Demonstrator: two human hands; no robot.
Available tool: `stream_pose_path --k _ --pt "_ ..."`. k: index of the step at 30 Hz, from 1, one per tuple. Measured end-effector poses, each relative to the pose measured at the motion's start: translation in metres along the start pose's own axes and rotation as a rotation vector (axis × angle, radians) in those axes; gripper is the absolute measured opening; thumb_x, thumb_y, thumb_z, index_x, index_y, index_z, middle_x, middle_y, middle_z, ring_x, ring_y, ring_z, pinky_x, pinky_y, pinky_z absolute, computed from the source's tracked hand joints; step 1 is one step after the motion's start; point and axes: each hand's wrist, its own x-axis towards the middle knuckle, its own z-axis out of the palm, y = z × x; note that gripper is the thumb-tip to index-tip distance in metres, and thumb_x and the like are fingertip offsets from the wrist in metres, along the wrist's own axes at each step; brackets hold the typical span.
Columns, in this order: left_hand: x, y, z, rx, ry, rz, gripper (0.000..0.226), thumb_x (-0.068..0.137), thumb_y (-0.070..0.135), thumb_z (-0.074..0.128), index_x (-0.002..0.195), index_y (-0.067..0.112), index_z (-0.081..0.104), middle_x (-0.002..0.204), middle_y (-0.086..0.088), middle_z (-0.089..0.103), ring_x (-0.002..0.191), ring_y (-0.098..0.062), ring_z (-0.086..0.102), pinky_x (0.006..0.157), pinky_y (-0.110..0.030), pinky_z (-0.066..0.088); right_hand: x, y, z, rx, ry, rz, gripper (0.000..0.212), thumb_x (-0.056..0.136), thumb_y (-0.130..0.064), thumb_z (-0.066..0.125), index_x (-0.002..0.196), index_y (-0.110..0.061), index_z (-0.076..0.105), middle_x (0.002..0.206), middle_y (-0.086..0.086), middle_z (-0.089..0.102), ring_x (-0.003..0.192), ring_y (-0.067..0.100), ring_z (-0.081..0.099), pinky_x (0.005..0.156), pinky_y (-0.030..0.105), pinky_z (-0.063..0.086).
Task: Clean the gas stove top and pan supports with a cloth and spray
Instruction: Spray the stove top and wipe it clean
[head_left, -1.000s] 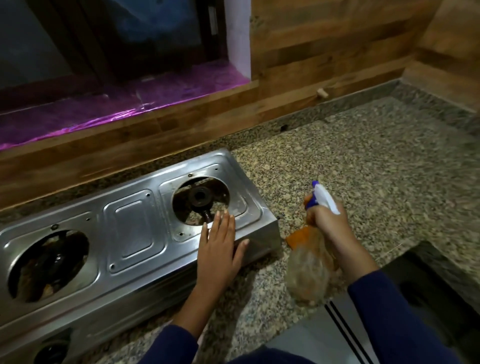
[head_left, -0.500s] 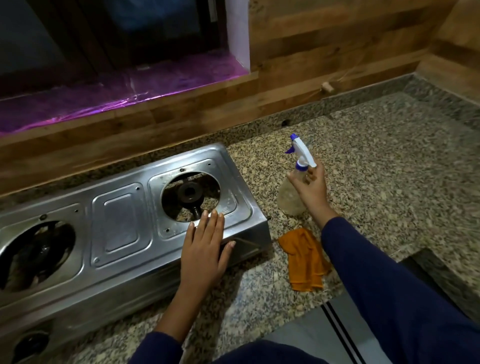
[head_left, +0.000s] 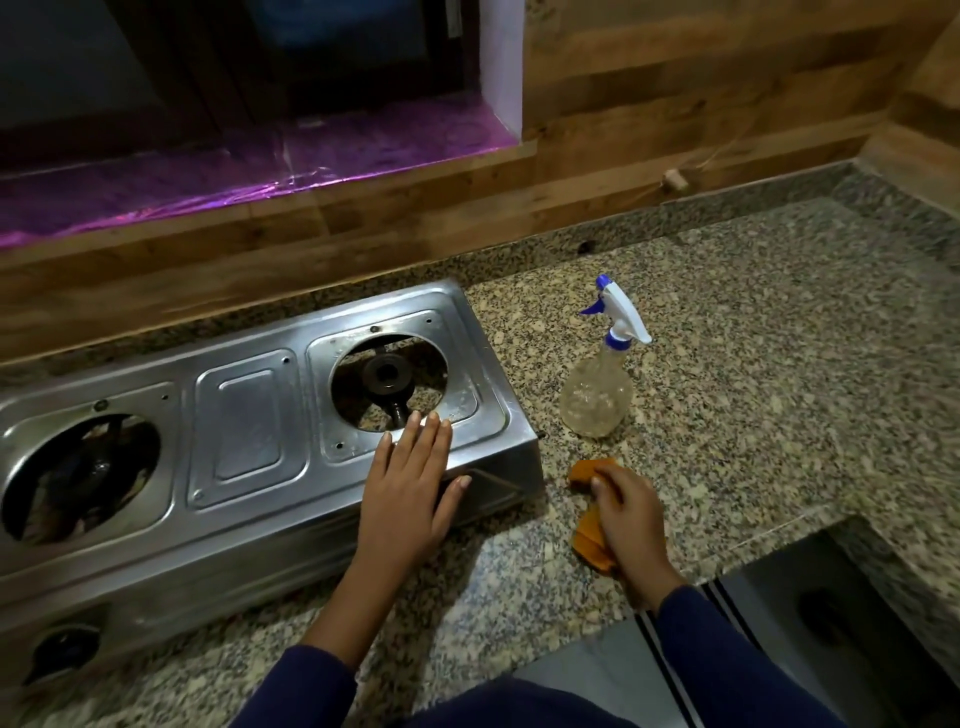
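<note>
so the spray bottle (head_left: 597, 400) just got put down, it's standing alone on the granite counter (head_left: 779, 415) right of the stove (head_left: 249, 431). right hand (head_left: 631, 512) has dropped onto the orange cloth (head_left: 589, 535), fingers curling round it. left hand (head_left: 410, 493) still flat, fingers together, on the stove's edge. wiping's next, i'd guess.

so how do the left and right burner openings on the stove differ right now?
The right burner opening shows a dark round burner base at its centre, with speckled counter visible through it; the left burner opening looks dark and cluttered inside, its parts hard to make out. The left hand rests flat at the right opening's near edge; nothing touches the left one. Both are round cut-outs in the steel stove top, with no pan supports fitted.
</note>
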Motion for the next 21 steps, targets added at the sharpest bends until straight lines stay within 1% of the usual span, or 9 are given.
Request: stream_pose_path --k 3,5,7,9,11,13,14,17,21 --pt "-0.005 -0.007 -0.005 -0.047 0.019 0.034 0.063 0.1 0.053 0.026 0.153 0.018 0.029 0.16 0.0 0.025 0.151 -0.016 0.01 0.121 -0.04 0.011 0.016 -0.045 -0.014 0.533 0.046 0.348 0.022 0.093 -0.011 0.063 0.103 -0.03 0.07 0.106 0.0 0.071 0.097 0.015 0.066 0.074 0.023 0.054" --pt "-0.013 -0.012 -0.008 -0.103 0.057 0.011 0.062 0.1 0.051 0.029 0.152 0.018 0.029 0.16 0.001 0.023 0.151 -0.016 0.011 0.122 -0.039 0.009 0.023 -0.082 -0.019 0.703 0.035 0.321 0.021 0.09 -0.012 0.067 0.105 -0.026 0.073 0.108 -0.002 0.072 0.099 0.013 0.068 0.081 0.028 0.058" --pt "-0.025 -0.022 -0.01 -0.147 0.096 -0.054 0.062 0.099 0.049 0.031 0.152 0.017 0.03 0.161 0.001 0.022 0.151 -0.016 0.011 0.122 -0.039 0.007 0.03 -0.121 -0.018 0.737 0.037 0.135 0.022 0.09 -0.013 0.068 0.108 -0.025 0.072 0.107 -0.007 0.072 0.101 0.009 0.068 0.085 0.025 0.057" --pt "-0.04 -0.037 -0.01 -0.148 0.132 -0.141 0.062 0.099 0.048 0.03 0.152 0.015 0.031 0.161 -0.002 0.023 0.151 -0.019 0.011 0.122 -0.042 0.008 0.039 -0.153 -0.006 0.606 0.017 -0.12 0.024 0.092 -0.019 0.066 0.114 -0.028 0.069 0.112 -0.008 0.07 0.107 0.009 0.065 0.09 0.027 0.054" --pt "-0.055 -0.054 -0.011 -0.11 0.163 -0.245 0.062 0.098 0.046 0.031 0.151 0.013 0.033 0.16 -0.005 0.027 0.151 -0.022 0.013 0.121 -0.046 0.011 0.051 -0.167 0.019 0.194 -0.108 -0.363 0.036 0.097 -0.034 0.057 0.132 -0.024 0.06 0.133 -0.001 0.06 0.125 0.015 0.051 0.104 0.037 0.043" --pt "-0.07 -0.072 -0.012 -0.078 0.173 -0.357 0.063 0.097 0.046 0.031 0.15 0.011 0.035 0.159 -0.008 0.029 0.15 -0.024 0.015 0.119 -0.048 0.013 0.057 -0.168 0.052 -0.331 -0.28 -0.463 0.059 0.1 -0.046 0.041 0.15 -0.014 0.036 0.158 0.007 0.031 0.145 0.024 0.026 0.118 0.044 0.022" --pt "-0.078 -0.081 -0.013 -0.065 0.174 -0.41 0.064 0.096 0.046 0.031 0.149 0.01 0.035 0.159 -0.009 0.029 0.15 -0.024 0.016 0.118 -0.049 0.012 0.058 -0.168 0.067 -0.5 -0.3 -0.486 0.066 0.1 -0.048 0.035 0.153 -0.01 0.027 0.162 0.01 0.018 0.149 0.026 0.015 0.12 0.045 0.013" --pt "-0.099 -0.1 -0.015 -0.051 0.161 -0.465 0.066 0.096 0.046 0.03 0.149 0.006 0.035 0.159 -0.012 0.027 0.15 -0.024 0.015 0.119 -0.047 0.01 0.054 -0.175 0.09 -0.639 -0.273 -0.467 0.074 0.096 -0.049 0.02 0.155 -0.004 0.015 0.164 0.015 0.009 0.151 0.028 0.006 0.122 0.045 0.004" --pt "-0.109 -0.112 -0.019 -0.153 0.164 -0.366 0.068 0.101 0.049 0.017 0.15 0.004 0.03 0.16 -0.012 0.023 0.15 -0.024 0.016 0.121 -0.038 0.005 0.02 -0.187 0.103 -0.541 -0.326 -0.46 0.081 0.094 -0.058 0.008 0.155 -0.005 0.011 0.164 0.014 0.005 0.152 0.027 0.001 0.122 0.044 0.003"
